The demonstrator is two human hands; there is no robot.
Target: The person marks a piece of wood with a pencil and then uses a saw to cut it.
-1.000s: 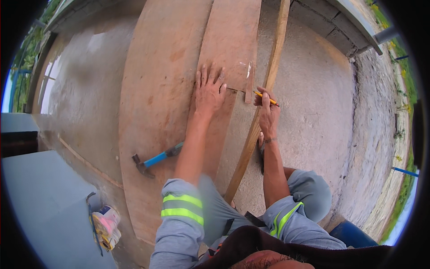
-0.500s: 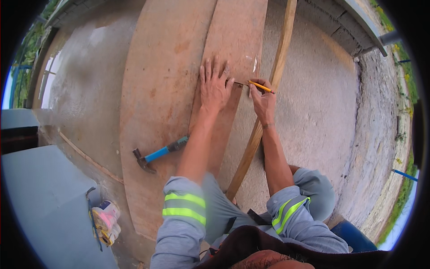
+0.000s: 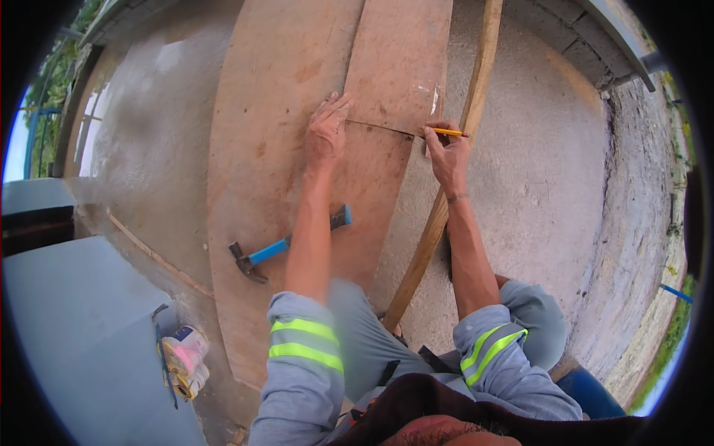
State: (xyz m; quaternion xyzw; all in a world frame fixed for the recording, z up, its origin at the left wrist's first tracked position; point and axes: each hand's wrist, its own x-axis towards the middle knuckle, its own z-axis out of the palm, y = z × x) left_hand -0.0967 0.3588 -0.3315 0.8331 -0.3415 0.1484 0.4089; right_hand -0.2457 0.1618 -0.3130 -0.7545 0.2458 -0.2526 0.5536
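My right hand is closed around a yellow pencil, at the right edge of a narrow plywood strip. The strip lies along a wider plywood sheet. A dark line runs across the strip from near my left hand to the pencil. My left hand lies with fingers stretched out on the plywood at the line's left end, holding nothing. A claw hammer with a blue and black handle rests on the plywood, partly behind my left forearm.
A long wooden batten slants past the strip's right side, near my right forearm. Rough concrete floor lies to the right, beside a block wall. At lower left, a pale blue-grey surface stands near a white and pink container.
My left hand has slid left off the middle of the strip, uncovering the dark line and more of the hammer handle. My right hand keeps the pencil at the strip's right edge.
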